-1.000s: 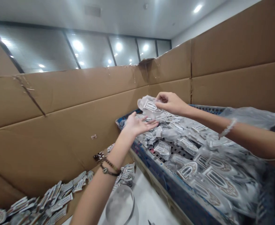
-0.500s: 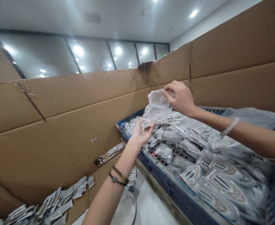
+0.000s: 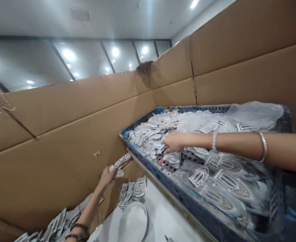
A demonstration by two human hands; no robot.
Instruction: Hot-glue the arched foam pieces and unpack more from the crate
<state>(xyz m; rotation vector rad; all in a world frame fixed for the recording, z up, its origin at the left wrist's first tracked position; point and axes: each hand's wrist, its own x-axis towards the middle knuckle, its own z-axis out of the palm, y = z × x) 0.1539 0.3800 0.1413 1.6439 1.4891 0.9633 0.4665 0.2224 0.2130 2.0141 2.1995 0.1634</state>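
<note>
L hand (image 3: 108, 176) moved off crate (image 3: 179, 194) — pinching pc (image 3: 119, 173); R hand (image 3: 173, 142) — can't tell grip

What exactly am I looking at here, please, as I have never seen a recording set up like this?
There is no machine here: a person works with two bare hands, seen from a camera worn on the head, looking forward and down. The left hand, slightly blurred, appears to hold a small piece. The right hand reaches into a blue crate of plastic-wrapped pieces; whether it grips one is unclear. On the white table are a pile of pieces and a round white dish. Cardboard walls stand behind.
</note>
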